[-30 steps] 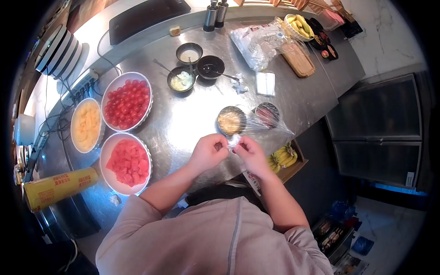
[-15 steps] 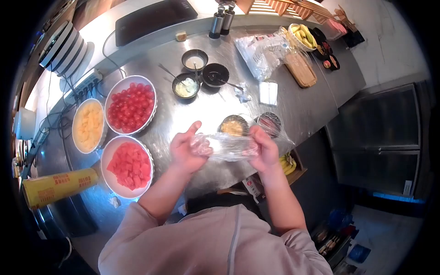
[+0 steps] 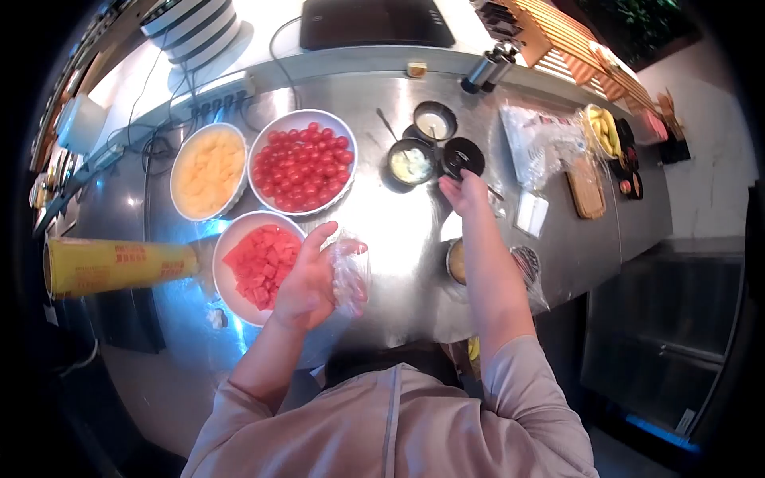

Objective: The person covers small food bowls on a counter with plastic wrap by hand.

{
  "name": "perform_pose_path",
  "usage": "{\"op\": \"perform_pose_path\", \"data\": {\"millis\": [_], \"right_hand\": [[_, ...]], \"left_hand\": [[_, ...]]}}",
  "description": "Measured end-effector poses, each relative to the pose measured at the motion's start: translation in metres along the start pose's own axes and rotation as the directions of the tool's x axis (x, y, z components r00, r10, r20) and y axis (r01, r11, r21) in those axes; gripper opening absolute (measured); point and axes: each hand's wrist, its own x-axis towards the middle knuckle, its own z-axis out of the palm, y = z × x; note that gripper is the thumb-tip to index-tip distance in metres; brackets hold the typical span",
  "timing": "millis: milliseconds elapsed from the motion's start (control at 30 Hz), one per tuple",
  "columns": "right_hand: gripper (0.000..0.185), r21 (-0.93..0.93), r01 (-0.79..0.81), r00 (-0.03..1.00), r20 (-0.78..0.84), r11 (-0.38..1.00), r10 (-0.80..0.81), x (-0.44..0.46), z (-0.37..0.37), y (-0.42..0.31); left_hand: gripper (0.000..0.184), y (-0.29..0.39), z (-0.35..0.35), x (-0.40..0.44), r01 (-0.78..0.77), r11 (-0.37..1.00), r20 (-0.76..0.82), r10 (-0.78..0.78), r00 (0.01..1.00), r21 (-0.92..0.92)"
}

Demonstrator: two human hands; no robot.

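Observation:
Bunched clear plastic wrap (image 3: 351, 275) hangs from my left hand (image 3: 307, 287), its fingers curled round it and thumb raised, beside the bowl of cut watermelon (image 3: 259, 267). My right hand (image 3: 465, 191) reaches forward and grips the near rim of a small black bowl (image 3: 462, 153) holding something dark. A spoon handle (image 3: 495, 193) shows just right of that hand. Beside it stand a dark bowl of pale, chunky food (image 3: 411, 163) and another with creamy white contents (image 3: 434, 123). Under my right forearm, a bowl with yellowish contents (image 3: 457, 261) is partly hidden.
Bowls of cherry tomatoes (image 3: 303, 163) and yellow fruit pieces (image 3: 209, 171) stand at left, by a yellow printed roll (image 3: 119, 267). A wrapped bowl (image 3: 526, 267) sits right of my forearm. Farther right are a plastic bag (image 3: 542, 143), wooden board (image 3: 586, 191) and bananas (image 3: 603, 131).
My right hand has let go of the plastic wrap and moved forward to the black bowl. The wrap, stretched between both hands before, is now bunched in my left hand. The view has shifted left.

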Motion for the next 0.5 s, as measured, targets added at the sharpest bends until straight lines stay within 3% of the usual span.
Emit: {"op": "perform_pose_path", "data": {"millis": [333, 400, 500], "right_hand": [[0.023, -0.225, 0.093, 0.994, -0.039, 0.97, -0.104, -0.033, -0.022, -0.016], [0.022, -0.407, 0.171, 0.985, 0.099, 0.898, -0.143, -0.061, -0.032, -0.024], [0.02, -0.492, 0.132, 0.99, 0.106, 0.86, -0.091, -0.114, -0.039, -0.019]], "left_hand": [[0.101, 0.003, -0.011, -0.015, -0.112, 0.988, -0.04, 0.117, 0.992, 0.105], [0.101, 0.003, -0.012, -0.015, -0.122, 0.987, -0.03, 0.126, 0.992, 0.105], [0.103, 0.001, -0.009, -0.013, -0.12, 0.983, -0.037, 0.126, 0.991, 0.137]]}}
